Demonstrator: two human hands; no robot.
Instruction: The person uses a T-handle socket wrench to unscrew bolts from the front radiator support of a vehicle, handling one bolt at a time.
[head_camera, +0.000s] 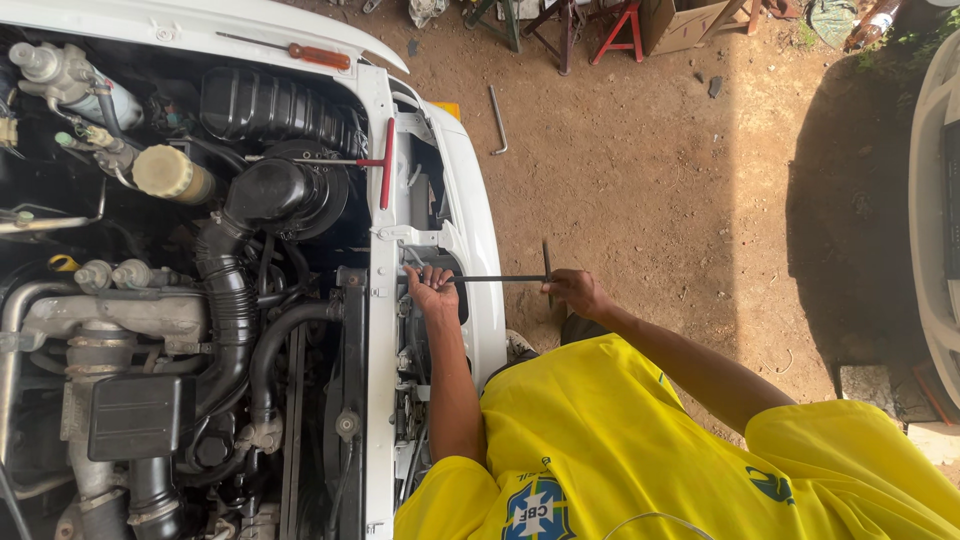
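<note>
The left hand (432, 290) is closed around the shaft of a black T-handle wrench (500, 278) at the white car's front panel (382, 300); the right hand (575, 292) grips its crossbar. The shaft is best kept straight while turned.

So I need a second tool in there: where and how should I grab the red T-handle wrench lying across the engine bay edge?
Take the red T-handle wrench by its red crossbar, coming from above. The bar lies exposed on the white front panel, while its thin shaft runs back among the black air hoses, harder to pinch.
</note>
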